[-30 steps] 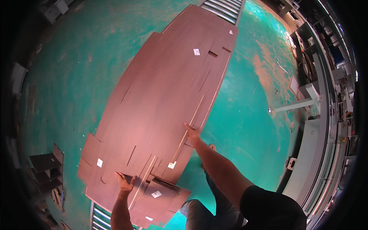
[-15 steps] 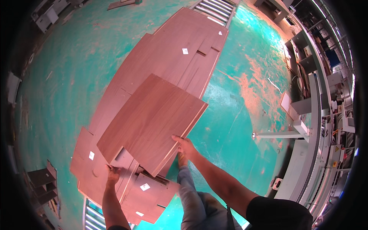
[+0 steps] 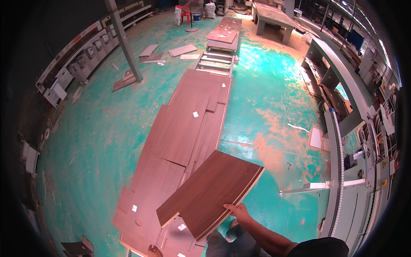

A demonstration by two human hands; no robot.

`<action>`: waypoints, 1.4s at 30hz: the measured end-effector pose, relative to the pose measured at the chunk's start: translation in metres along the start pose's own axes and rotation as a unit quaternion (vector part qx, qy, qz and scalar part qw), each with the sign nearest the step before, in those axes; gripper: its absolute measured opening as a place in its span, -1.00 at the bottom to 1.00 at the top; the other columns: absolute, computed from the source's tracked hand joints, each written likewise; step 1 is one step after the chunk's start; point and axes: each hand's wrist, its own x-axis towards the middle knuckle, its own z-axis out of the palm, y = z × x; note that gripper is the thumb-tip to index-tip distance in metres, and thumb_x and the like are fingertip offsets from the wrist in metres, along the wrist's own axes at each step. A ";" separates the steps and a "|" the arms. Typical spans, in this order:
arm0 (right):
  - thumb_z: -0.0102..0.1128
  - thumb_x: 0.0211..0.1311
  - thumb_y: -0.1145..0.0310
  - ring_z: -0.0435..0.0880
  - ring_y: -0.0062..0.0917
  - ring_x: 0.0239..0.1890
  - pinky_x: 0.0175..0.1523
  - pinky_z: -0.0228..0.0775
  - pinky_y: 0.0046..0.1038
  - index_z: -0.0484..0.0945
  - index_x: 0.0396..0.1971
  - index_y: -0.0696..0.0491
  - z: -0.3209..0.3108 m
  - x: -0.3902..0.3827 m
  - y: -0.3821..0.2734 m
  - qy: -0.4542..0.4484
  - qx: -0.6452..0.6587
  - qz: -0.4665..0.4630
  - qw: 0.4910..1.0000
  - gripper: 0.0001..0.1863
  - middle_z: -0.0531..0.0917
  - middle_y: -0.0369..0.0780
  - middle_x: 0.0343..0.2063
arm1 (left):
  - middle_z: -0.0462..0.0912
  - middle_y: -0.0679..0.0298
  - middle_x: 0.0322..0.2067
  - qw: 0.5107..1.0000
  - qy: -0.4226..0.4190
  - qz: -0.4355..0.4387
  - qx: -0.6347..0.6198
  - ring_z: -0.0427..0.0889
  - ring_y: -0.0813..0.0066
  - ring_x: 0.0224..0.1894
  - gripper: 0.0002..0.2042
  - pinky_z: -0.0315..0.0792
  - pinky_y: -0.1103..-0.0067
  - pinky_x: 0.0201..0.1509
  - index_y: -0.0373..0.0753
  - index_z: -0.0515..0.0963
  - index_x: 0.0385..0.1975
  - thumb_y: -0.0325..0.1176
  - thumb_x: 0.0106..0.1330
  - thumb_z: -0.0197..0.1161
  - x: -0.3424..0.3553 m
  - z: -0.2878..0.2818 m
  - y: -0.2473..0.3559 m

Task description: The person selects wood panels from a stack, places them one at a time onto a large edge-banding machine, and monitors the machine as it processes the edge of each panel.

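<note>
My right hand [image 3: 238, 211] grips a brown wood-grain panel [image 3: 214, 190] by its near right edge, thumb on the top face. The panel is tilted, held above the stack, and has a notch cut in its near left side. At the bottom of the picture, my left hand [image 3: 154, 252] is apart from the panel, over the near end of the stack. It is cut off by the picture edge, with its fingers loosely apart and nothing seen in them. Beneath lie several more brown panels [image 3: 171, 137], some bearing white labels [image 3: 195, 114].
A roller conveyor [image 3: 214, 63] runs beyond the stack toward more panels [image 3: 222, 36]. On the right stands a grey machine frame [image 3: 336, 171] with an arm [image 3: 304, 189] reaching out. A post [image 3: 124, 40] and loose boards [image 3: 182, 50] are at the left back. Dust covers parts of the green floor.
The held panel has shifted right with my right hand. My left hand has come away from its notched side and dropped to the lower edge. The view has tilted up toward the far room.
</note>
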 end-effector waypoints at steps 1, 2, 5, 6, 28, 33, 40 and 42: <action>0.43 0.28 0.29 0.77 -0.42 -0.11 0.01 0.60 -0.34 0.73 -0.04 0.26 -0.022 -0.013 -0.029 0.011 -0.012 -0.020 1.000 -0.63 0.79 -0.14 -0.16 | 0.67 0.05 -0.08 0.995 0.071 0.067 0.008 0.63 0.28 -0.08 -0.50 0.54 0.37 -0.02 -0.33 0.57 0.07 0.07 0.55 0.16 0.006 0.005 0.023; 0.43 0.28 0.30 0.77 -0.41 -0.11 0.03 0.60 -0.34 0.73 -0.04 0.27 -0.047 -0.013 -0.061 0.011 0.018 -0.056 0.998 -0.63 0.79 -0.12 -0.16 | 0.71 0.14 -0.23 0.979 0.148 0.137 0.020 0.63 0.31 -0.26 -0.52 0.57 0.40 -0.20 -0.32 0.61 -0.07 0.07 0.57 0.13 0.017 0.016 0.049; 0.41 0.29 0.32 0.76 -0.44 -0.10 0.08 0.58 -0.37 0.72 -0.06 0.30 -0.114 -0.036 -0.130 0.019 0.017 -0.129 0.991 -0.64 0.79 -0.14 -0.15 | 0.49 -0.23 0.26 0.978 -0.017 -0.030 -0.205 0.54 -0.04 0.29 -0.52 0.46 0.30 0.35 -0.58 0.44 0.27 -0.29 0.54 0.17 0.053 0.024 0.181; 0.41 0.29 0.32 0.74 -0.50 -0.12 0.06 0.57 -0.40 0.75 -0.10 0.28 -0.137 -0.042 -0.160 0.031 0.009 -0.147 0.989 -0.66 0.80 -0.19 -0.18 | 0.51 -0.21 0.24 0.975 -0.013 0.031 -0.221 0.56 -0.01 0.26 -0.53 0.47 0.30 0.33 -0.57 0.44 0.28 -0.29 0.55 0.16 0.064 0.021 0.255; 0.30 0.44 0.05 0.77 -0.50 -0.10 0.07 0.57 -0.47 0.67 -0.01 0.31 -0.454 0.149 -0.569 0.150 0.209 -0.300 0.918 -0.47 0.78 -0.11 -0.14 | 0.78 0.21 -0.18 0.759 -0.472 0.293 -0.339 0.71 0.51 -0.17 -0.46 0.56 0.55 -0.02 -0.40 0.70 -0.07 0.10 0.46 0.33 0.081 0.152 1.242; 0.23 0.52 -0.01 0.68 -0.55 0.10 0.22 0.49 -0.46 0.54 0.21 0.24 -0.491 0.208 -0.632 0.155 0.289 -0.322 0.888 -0.40 0.70 -0.16 0.10 | 0.77 0.17 -0.06 0.711 -0.548 0.292 -0.331 0.73 0.40 -0.06 -0.44 0.55 0.47 0.09 -0.42 0.67 0.02 0.08 0.45 0.34 0.115 0.220 1.364; 0.25 0.48 0.26 0.50 -0.48 0.35 0.36 0.42 -0.36 0.27 0.50 0.11 -0.552 0.254 -0.678 0.216 0.434 -0.401 0.777 -0.32 0.53 -0.19 0.33 | 0.76 0.14 0.01 0.670 -0.655 0.282 -0.205 0.72 0.33 0.06 -0.49 0.54 0.42 0.21 -0.40 0.64 0.09 -0.01 0.44 0.36 0.058 0.283 1.541; 0.23 0.43 0.35 0.57 -0.47 0.28 0.31 0.46 -0.35 0.28 0.48 0.13 -0.592 0.268 -0.690 0.257 0.422 -0.404 0.770 -0.33 0.56 -0.17 0.28 | 0.76 0.16 -0.01 0.658 -0.689 0.246 -0.178 0.72 0.31 0.05 -0.52 0.54 0.40 0.22 -0.37 0.65 0.07 -0.04 0.43 0.37 0.036 0.321 1.591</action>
